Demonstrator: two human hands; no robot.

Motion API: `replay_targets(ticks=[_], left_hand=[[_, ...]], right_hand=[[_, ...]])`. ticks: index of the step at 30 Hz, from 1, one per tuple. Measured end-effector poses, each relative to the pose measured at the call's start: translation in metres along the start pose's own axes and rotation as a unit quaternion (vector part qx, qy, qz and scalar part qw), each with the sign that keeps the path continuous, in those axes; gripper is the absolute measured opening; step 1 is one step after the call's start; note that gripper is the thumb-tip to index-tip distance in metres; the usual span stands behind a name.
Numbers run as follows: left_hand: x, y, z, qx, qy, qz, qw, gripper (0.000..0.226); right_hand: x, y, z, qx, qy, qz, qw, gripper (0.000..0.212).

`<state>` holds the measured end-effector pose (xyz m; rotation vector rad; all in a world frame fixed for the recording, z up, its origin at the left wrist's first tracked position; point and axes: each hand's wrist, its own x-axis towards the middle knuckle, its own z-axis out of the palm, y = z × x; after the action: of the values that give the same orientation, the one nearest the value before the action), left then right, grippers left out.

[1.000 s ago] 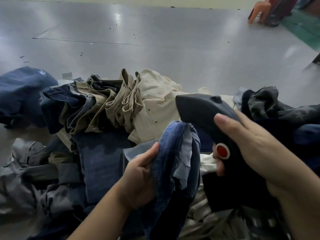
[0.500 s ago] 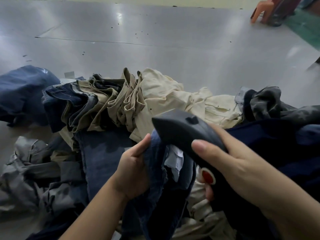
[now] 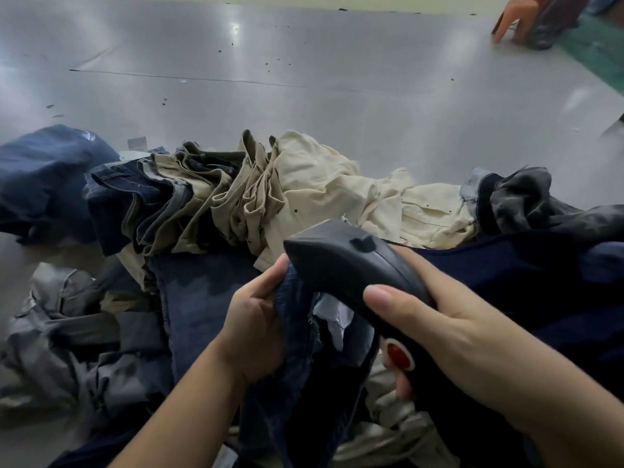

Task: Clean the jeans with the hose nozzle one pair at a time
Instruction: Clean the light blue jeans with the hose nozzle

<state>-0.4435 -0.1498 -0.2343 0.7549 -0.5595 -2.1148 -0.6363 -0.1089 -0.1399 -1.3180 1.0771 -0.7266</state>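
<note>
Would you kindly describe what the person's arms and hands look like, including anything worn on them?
Both forearms are bare as far as the frame shows: no sleeves, gloves, watch, bracelets or rings appear. The left hand and right hand have short, unpainted nails on the fingers. Each arm enters from the lower edge. No markings are visible.

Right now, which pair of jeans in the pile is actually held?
The blue jeans bunched in the left hand, right under the nozzle; all other pairs lie loose in the pile.
</note>
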Motion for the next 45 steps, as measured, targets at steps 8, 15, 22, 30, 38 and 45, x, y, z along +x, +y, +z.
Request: replay_targets(ticks=[8, 15, 22, 30, 38, 45], left_hand=[[-0.008, -0.006, 0.003, -0.012, 0.054, 0.02, 0.998, 0.046], [-0.008, -0.003, 0.008, -0.047, 0.048, 0.081, 0.994, 0.045], [-0.01, 0.006, 0.002, -0.02, 0.058, 0.106, 0.992, 0.058], [-0.01, 0.053, 0.009, 0.371, 0.013, -0.041, 0.928, 0.064], [-0.007, 0.04, 0.013, 0.348, -0.099, -0.102, 0.927, 0.02], [-0.009, 0.014, 0.014, 0.186, -0.022, -0.057, 0.981, 0.03]], right_hand=[[0.022, 0.008, -0.038, 0.086, 0.191, -0.027, 0.977, 0.036], [0.054, 0.055, -0.007, 0.108, 0.271, -0.082, 0.953, 0.067], [0.058, 0.055, -0.022, 0.162, 0.149, -0.019, 0.975, 0.069], [0.043, 0.034, -0.022, 0.062, 0.041, 0.0, 0.997, 0.076], [0.048, 0.043, -0.028, 0.112, 0.019, 0.02, 0.993, 0.082], [0.063, 0.052, -0.026, 0.116, 0.08, 0.001, 0.99, 0.062]])
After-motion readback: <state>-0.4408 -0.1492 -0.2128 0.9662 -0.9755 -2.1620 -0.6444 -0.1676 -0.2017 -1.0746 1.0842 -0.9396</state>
